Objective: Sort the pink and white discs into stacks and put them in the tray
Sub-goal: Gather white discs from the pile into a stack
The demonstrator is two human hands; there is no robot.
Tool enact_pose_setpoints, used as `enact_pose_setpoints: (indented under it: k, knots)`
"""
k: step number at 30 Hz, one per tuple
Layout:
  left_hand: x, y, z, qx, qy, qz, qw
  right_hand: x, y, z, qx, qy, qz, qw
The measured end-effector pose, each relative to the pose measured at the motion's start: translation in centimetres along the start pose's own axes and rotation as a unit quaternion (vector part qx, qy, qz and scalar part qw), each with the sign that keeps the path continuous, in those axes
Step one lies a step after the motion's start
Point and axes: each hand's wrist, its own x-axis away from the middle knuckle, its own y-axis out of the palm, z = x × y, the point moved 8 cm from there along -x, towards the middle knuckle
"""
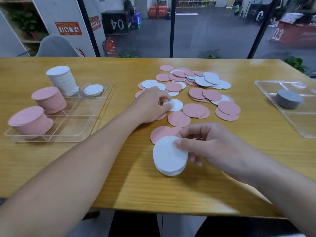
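A person sorting felt-like discs at a wooden table [102,168] reaches into the loose pile with the left hand [150,106], thumb and fingertips curled to pinch the near edge of a single white disc [176,105] lying at the pile's left side. The right hand [210,147], nearer the camera, has its fingers curled round a short stack of white discs [169,156], thumb pressed on the top one, the stack held just above or on the tabletop; which cannot be told.

To the left sits a clear divided tray [95,117], already holding two pink stacks [49,100] along its left side, a tall white stack [62,81] at the far corner and a lone white disc [93,90] in the next compartment. Pink and white discs [196,93] remain scattered, many overlapping, across the middle of the table. A second clear tray [290,117] at far right holds a grey puck-shaped object [289,99].

The risks appear plain: the pinched disc overlaps its neighbours, so a second one, possibly pink, could ride up with it; the loosely gripped white stack could fan or spill when the new disc is added; and the tall white stack, which leans slightly, could topple if knocked during placement.
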Motion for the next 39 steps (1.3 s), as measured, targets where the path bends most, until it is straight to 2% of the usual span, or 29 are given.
enact_pose_setpoints:
  k: [7,12,17,22,25,30,33,35,39]
  knots:
    - [0.5,-0.3,0.8,0.016,-0.014,0.021,1.0,-0.3,-0.6,0.2,0.127,-0.014,0.061,0.99]
    - [0.1,-0.1,1.0,-0.015,-0.026,0.042,0.999,-1.5,-2.4,-1.0,0.122,-0.042,0.095,0.987]
    - [0.0,-0.3,1.5,-0.048,-0.047,0.072,0.995,-6.9,-7.1,-0.2,0.24,-0.06,0.19,0.95]
    - [-0.3,0.2,1.6,-0.074,-0.048,0.055,0.995,-9.6,-8.7,1.9,0.275,-0.078,0.217,0.933]
    - [-0.8,0.5,1.2,-0.025,-0.059,0.044,0.997,-10.2,-8.9,2.1,0.278,-0.086,0.209,0.934]
    - [-0.8,0.0,1.1,0.109,-0.05,0.046,0.992,-11.6,-9.8,1.9,0.242,-0.051,0.181,0.952]
    - [-0.7,-0.9,1.3,0.211,-0.015,0.065,0.975,-11.4,-9.6,1.9,0.203,-0.079,0.189,0.958]
    - [-0.6,-1.0,1.8,0.266,0.013,0.045,0.963,-10.9,-9.2,1.6,0.222,-0.111,0.198,0.948]
    - [-0.6,-0.7,2.1,0.265,0.019,0.028,0.964,-10.7,-8.4,1.9,0.211,-0.134,0.155,0.956]
